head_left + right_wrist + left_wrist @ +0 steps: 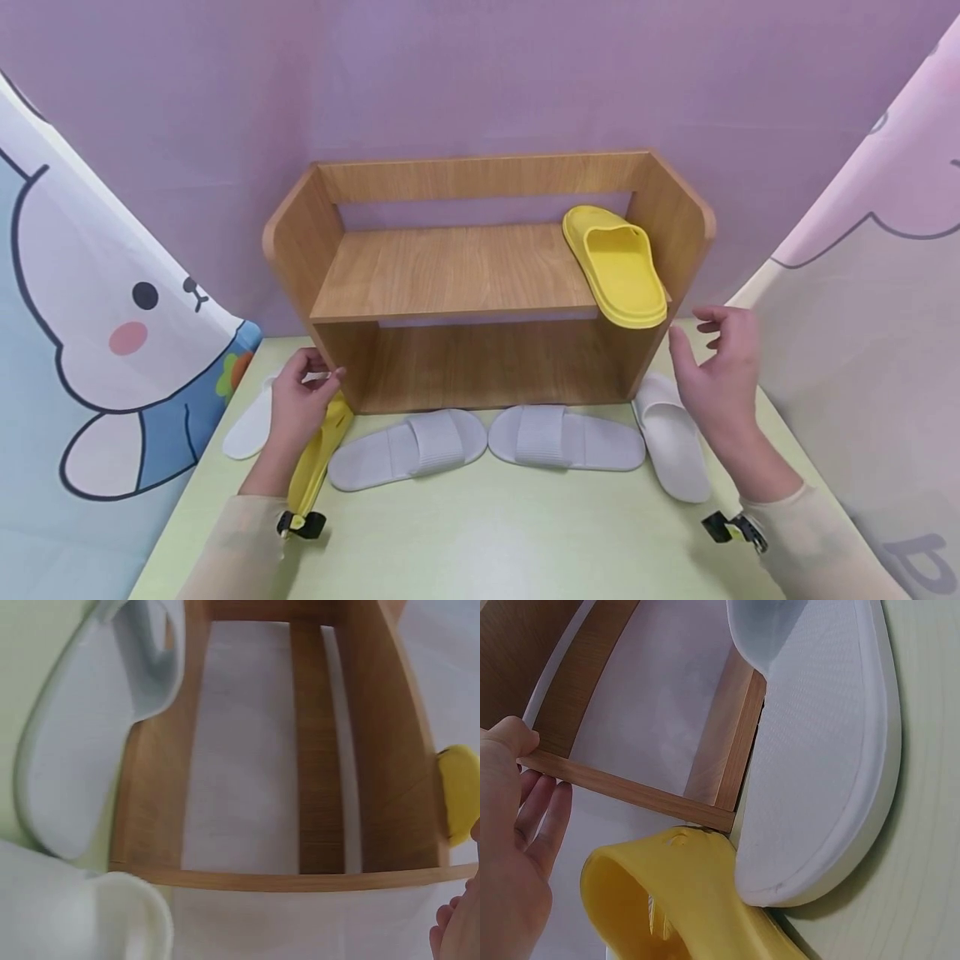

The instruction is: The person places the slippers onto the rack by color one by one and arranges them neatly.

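Note:
A two-tier wooden rack (457, 275) stands on the table before me. My left hand (294, 404) pinches the front edge of its left side panel, thumb inside and fingers outside, as the left wrist view shows. Beside the right panel, my right hand (722, 375) is raised with its fingers loosely bent, holding nothing. One yellow slipper (626, 275) lies at the right end of the upper shelf, its heel jutting over the front edge. Another yellow slipper (313, 462) is on its side below my left hand, partly hidden by the wrist.
Two grey slippers (375, 457) lie toe to toe along the rack's front. At the left is a white slipper (251, 423); another white slipper (678, 454) rests at the right front corner. A purple cloth wall (480, 83) rises behind the rack.

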Action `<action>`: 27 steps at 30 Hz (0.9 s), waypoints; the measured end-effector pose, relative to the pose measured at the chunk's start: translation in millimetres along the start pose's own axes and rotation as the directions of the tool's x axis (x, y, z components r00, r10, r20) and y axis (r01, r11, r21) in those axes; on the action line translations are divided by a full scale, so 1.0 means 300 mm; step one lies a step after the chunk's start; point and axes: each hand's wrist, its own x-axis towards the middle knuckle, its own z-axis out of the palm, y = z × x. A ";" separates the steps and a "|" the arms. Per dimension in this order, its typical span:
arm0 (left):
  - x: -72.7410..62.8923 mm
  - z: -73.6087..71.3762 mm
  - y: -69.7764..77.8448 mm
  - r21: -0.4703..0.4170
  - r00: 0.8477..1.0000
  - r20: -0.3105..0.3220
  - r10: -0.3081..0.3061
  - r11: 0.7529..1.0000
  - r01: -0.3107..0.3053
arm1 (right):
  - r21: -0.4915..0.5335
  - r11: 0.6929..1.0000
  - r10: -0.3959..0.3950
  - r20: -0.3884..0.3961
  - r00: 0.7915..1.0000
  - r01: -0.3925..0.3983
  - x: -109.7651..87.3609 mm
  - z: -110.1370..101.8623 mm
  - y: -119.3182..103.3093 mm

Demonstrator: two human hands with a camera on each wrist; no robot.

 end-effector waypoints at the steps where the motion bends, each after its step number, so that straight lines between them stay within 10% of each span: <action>1: -0.001 0.000 0.000 0.000 1.000 -0.001 -0.002 1.000 0.002 | -0.002 1.000 0.003 0.012 1.000 -0.003 -0.007 0.001 0.008; 27: 0.007 0.004 -0.005 -0.006 0.999 -0.025 0.042 0.999 -0.042 | -0.041 0.973 0.229 0.287 0.930 -0.227 -0.149 0.055 0.157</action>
